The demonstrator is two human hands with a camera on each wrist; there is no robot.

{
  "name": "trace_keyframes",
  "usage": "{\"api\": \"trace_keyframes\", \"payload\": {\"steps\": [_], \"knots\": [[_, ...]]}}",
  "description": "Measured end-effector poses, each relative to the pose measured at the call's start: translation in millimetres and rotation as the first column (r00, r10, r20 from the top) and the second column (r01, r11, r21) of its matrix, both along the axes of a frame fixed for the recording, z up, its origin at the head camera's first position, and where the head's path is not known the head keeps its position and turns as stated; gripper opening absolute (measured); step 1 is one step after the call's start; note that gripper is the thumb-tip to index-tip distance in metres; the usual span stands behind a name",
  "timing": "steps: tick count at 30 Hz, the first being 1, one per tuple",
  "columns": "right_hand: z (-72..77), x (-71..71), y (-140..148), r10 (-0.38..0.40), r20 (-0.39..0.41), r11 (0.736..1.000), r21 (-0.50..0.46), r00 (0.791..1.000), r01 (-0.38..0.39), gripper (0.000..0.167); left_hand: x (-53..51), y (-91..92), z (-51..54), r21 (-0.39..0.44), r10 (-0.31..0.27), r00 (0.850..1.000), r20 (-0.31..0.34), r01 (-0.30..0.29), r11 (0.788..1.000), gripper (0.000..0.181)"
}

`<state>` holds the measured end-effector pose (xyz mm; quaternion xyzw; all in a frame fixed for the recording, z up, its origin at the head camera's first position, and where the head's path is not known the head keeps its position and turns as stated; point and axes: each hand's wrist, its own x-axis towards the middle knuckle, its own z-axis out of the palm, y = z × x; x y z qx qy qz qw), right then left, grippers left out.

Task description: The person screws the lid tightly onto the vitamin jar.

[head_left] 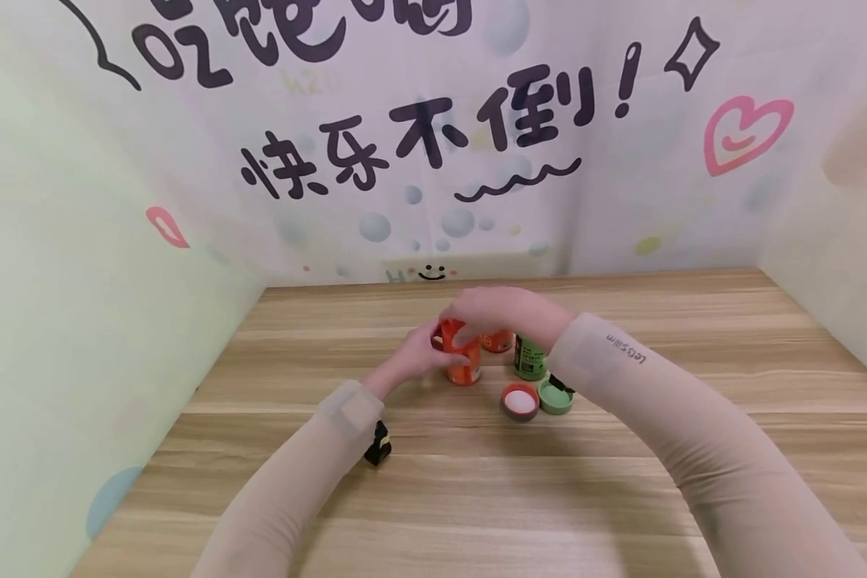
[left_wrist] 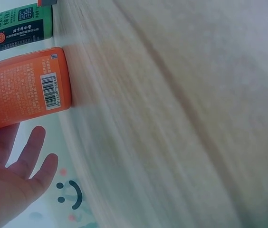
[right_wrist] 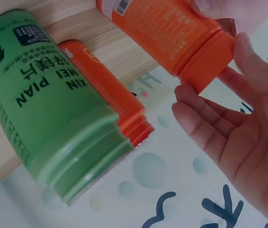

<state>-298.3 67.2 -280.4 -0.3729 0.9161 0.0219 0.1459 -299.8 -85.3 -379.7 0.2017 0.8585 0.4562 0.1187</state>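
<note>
An orange bottle (head_left: 464,369) with its orange cap (right_wrist: 207,61) on stands on the wooden table. My left hand (head_left: 421,353) grips its body from the left; in the left wrist view some fingers of that hand (left_wrist: 17,175) are spread beside the bottle (left_wrist: 24,90). From above, my right hand (head_left: 506,309) holds the cap, and the right wrist view shows the thumb and fingers of that hand (right_wrist: 238,123) around it. A green bottle (right_wrist: 53,104) without a cap and a second, uncapped orange bottle (right_wrist: 105,85) stand to the right.
Two upturned caps, one red-rimmed with a pale inside (head_left: 520,401) and one green (head_left: 556,396), lie side by side in front of the green bottle (head_left: 530,358). A printed cloth (head_left: 405,217) hangs behind the wooden table (head_left: 462,514).
</note>
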Motion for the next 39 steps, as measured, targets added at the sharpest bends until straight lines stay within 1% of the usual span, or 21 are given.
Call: {"api": "trace_keyframes", "payload": {"steps": [5,9,13,19,23,25,27,29,30,32,35,37,39], "knots": [[-8.5,-1.1,-2.0,-0.054,-0.05,0.998,0.018,0.997,0.055,0.039,0.5,-0.5,-0.4,-0.015,0.008,1.0,-0.016,-0.009,1.0,0.056],[-15.6,-1.9,-2.9,-0.107,-0.058,0.994,-0.01,0.993,0.106,0.038,2.0,-1.6,0.4,-0.006,0.014,1.0,-0.028,-0.014,1.0,0.055],[-19.0,-0.7,-5.3,-0.146,-0.064,0.989,-0.032,0.987,0.144,0.042,3.5,-2.8,0.2,0.003,0.019,0.999,-0.048,-0.018,1.0,0.053],[-17.4,2.1,-7.1,-0.164,-0.077,0.986,-0.045,0.984,0.16,0.04,3.3,-3.0,-1.9,-0.007,0.014,0.996,-0.092,-0.015,1.0,0.049],[-17.5,4.0,-6.8,-0.166,-0.062,0.985,-0.067,0.984,0.161,0.038,3.0,-2.8,-3.5,-0.003,0.003,0.997,-0.081,-0.003,1.0,0.051],[-18.8,5.5,-6.5,-0.17,-0.055,0.983,-0.08,0.984,0.166,0.039,9.6,-2.4,2.4,0.014,-0.008,0.998,-0.066,0.009,1.0,0.051],[-21.2,7.0,-6.1,-0.175,-0.047,0.98,-0.099,0.983,0.17,0.04,11.1,-3.2,0.6,0.033,-0.012,0.998,-0.061,0.014,0.999,0.052],[-23.1,10.7,-5.6,-0.195,-0.054,0.975,-0.117,0.979,0.187,0.042,12.0,-3.7,-0.5,0.044,-0.01,0.998,-0.06,0.013,0.999,0.052],[-23.0,13.9,-5.2,-0.209,-0.065,0.972,-0.12,0.976,0.201,0.047,12.2,-3.8,-0.5,0.047,-0.01,0.998,-0.057,0.012,0.999,0.051],[-22.2,21.5,-3.7,-0.236,-0.095,0.965,-0.136,0.967,0.222,0.055,6.6,-4.7,-8.0,0.037,-0.008,0.998,-0.064,0.01,0.999,0.053],[-16.6,36.6,2.0,-0.276,-0.149,0.953,-0.172,0.949,0.25,0.063,7.6,-4.2,-5.8,0.025,-0.018,0.998,-0.062,0.019,0.999,0.058],[-12.9,45.4,9.7,-0.277,-0.16,0.948,-0.205,0.947,0.243,0.06,9.9,-3.8,-2.4,0.023,-0.007,0.998,-0.069,0.008,1.0,0.064],[-11.5,52.3,21.2,-0.257,-0.123,0.945,-0.239,0.958,0.223,0.052,13.2,-3.4,2.7,0.034,0.022,0.997,-0.076,-0.02,0.999,0.07]]}}
